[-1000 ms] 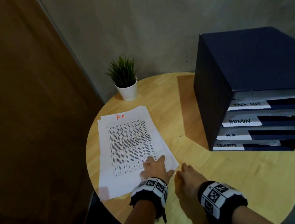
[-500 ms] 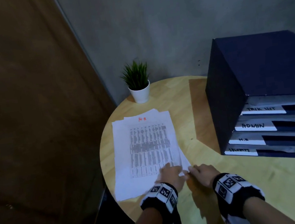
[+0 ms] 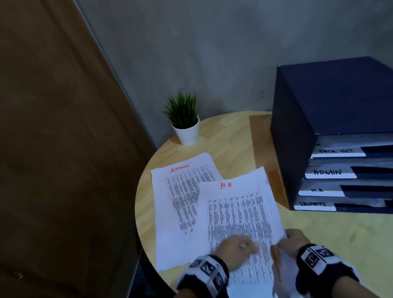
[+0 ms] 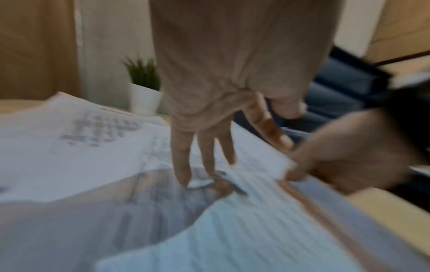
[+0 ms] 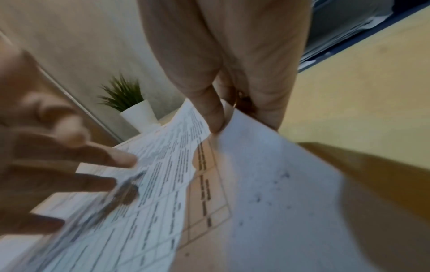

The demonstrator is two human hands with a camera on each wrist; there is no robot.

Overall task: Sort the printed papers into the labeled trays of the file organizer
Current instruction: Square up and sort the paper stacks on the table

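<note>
right hand (image 3: 292, 239) pinching H.R sheet (image 3: 239, 208) corner – now peeling off the stack | left hand (image 3: 234, 245) spread flat, steadying | ADMIN sheet (image 3: 183, 188) newly exposed | H.R tray (image 3: 321, 192) is waiting in the organizer (image 3: 335, 104)

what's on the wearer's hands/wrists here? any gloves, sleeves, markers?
No gloves or sleeves: hands and forearms are bare. Each wrist carries a bulky black band with white panels printed with square black-and-white fiducial markers, on the left wrist band and right wrist band. The left hand wears a ring on one finger.

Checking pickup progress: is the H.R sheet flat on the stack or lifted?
Lifted: right hand pinches the white H.R sheet's corner, raising it.
</note>
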